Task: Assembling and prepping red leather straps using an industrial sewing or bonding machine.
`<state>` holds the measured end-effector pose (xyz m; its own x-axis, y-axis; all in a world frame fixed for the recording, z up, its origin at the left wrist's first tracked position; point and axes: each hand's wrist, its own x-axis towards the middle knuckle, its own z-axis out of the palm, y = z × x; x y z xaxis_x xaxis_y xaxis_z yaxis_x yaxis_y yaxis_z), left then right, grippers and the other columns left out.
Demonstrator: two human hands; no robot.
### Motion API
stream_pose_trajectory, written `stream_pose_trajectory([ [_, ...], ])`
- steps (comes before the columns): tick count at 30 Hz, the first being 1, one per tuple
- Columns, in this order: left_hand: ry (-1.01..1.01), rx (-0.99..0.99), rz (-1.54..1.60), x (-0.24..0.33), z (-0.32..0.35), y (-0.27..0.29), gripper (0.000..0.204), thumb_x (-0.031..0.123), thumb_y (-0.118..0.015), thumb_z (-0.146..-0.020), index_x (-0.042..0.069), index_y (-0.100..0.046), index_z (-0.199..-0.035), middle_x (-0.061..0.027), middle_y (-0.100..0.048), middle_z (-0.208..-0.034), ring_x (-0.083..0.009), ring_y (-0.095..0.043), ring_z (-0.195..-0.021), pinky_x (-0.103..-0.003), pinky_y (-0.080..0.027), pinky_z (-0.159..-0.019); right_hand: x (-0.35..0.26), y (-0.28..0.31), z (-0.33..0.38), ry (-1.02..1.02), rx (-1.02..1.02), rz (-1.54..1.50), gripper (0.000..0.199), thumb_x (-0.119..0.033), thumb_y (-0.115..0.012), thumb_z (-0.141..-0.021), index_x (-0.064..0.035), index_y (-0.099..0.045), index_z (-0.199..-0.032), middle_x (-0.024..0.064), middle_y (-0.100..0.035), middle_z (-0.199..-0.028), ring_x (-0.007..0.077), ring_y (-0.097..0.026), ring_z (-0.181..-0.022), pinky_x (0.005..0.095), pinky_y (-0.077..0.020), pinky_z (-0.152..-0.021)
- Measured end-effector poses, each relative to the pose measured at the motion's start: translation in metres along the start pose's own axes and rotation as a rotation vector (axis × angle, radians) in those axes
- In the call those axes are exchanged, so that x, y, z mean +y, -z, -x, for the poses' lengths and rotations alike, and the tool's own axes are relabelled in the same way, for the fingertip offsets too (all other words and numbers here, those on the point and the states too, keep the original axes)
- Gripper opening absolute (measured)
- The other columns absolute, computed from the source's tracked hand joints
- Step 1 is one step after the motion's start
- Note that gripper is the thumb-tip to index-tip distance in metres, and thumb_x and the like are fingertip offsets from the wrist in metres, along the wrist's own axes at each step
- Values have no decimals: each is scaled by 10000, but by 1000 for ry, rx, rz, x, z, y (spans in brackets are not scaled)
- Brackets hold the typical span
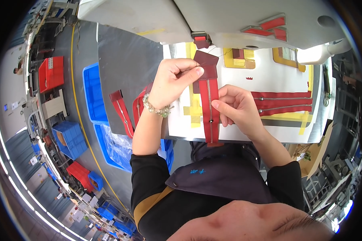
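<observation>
A red zipper strip point(208, 110) with a metal slider hangs lengthwise toward me over the table's near edge. At its far end sits a dark maroon patch point(206, 59). My left hand point(169, 82), with a beaded bracelet at the wrist, pinches the patch's left side between thumb and fingers. Thin dark threads run from near those fingertips toward the machine. Thumb and curled fingers of my right hand point(238, 105) close on the strip's right edge, around mid-length. The head of a grey sewing machine point(233, 28) stands just beyond the patch.
More red zippers point(283, 103) lie at the right on the white worktop point(181, 130). Other zipper strips point(122, 114) lie at the left on the dark table point(120, 60). Yellow-edged templates point(249, 63) and a bright lamp point(309, 54) are farther back. Blue crates point(90, 94) stand beyond the left edge.
</observation>
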<state>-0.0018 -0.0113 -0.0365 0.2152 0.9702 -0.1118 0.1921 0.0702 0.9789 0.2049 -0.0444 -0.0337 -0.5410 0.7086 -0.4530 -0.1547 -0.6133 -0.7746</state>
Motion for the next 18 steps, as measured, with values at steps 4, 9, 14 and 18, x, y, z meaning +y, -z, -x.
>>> stream_pose_trajectory([
  [4, 8, 11, -14, -4, -3, 4, 177, 85, -622, -872, -26, -617, -735, 68, -466, -606, -21, -335, -578, -220, -267, -513, 11, 0, 5, -55, -57, -10, 87, -67, -632, -875, -13, -565, -884, -10, -599, -654, 34, -520, -459, 174, -347, -408],
  [9, 27, -4, -23, -7, -3, 4, 171, 100, -636, -872, -30, -630, -762, 70, -470, -604, -17, -338, -577, -218, -266, -512, 17, 0, 15, -89, -71, -34, 80, -43, -621, -868, -10, -563, -911, 7, -620, -678, 39, -524, -459, 174, -353, -397],
  [14, 52, 25, -23, -11, -3, 4, 172, 99, -642, -872, -31, -626, -761, 76, -465, -602, -14, -343, -572, -219, -266, -504, 19, 4, 15, -80, -75, -53, 155, -39, -626, -861, -15, -538, -986, 19, -622, -678, 42, -528, -462, 176, -353, -394],
  [18, 54, 13, -28, -9, -3, 7, 169, 101, -648, -865, -26, -624, -756, 71, -474, -608, -16, -356, -580, -216, -272, -511, 20, 4, 16, -54, -72, -32, 321, -31, -636, -849, -19, -473, -1126, 37, -621, -676, 55, -542, -468, 182, -362, -400],
])
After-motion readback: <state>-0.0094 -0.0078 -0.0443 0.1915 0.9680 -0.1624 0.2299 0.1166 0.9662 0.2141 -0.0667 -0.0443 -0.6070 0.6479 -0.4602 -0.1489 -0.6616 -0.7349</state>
